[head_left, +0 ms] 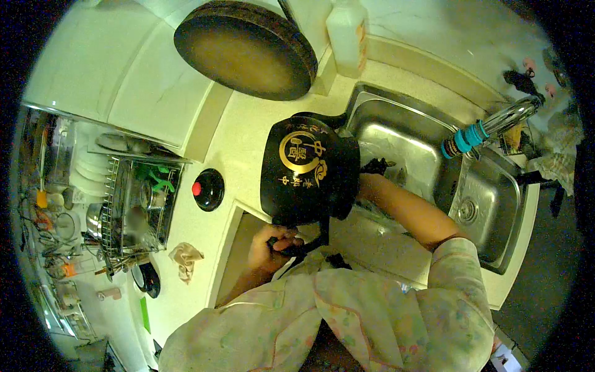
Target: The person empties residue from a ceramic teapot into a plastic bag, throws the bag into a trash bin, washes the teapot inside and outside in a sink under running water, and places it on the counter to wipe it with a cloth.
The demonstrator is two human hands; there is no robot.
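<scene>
A black pot [288, 167] with gold characters on its side is held tilted over the counter's edge beside the sink, its mouth side toward the basin. My left hand [277, 246] is closed round the pot's black handle, below the pot. At the pot's right side is my right hand [370, 187], its fingers mostly hidden behind the pot and something dark near it. A black lid [208, 190] with a red knob lies on the counter to the left.
The steel sink [447, 186] with a teal-ringed faucet [465, 137] is at the right. A round dark pan [245, 53] leans at the back near a white bottle [347, 40]. Left are a dish rack [133, 204] and a crumpled cloth [186, 261].
</scene>
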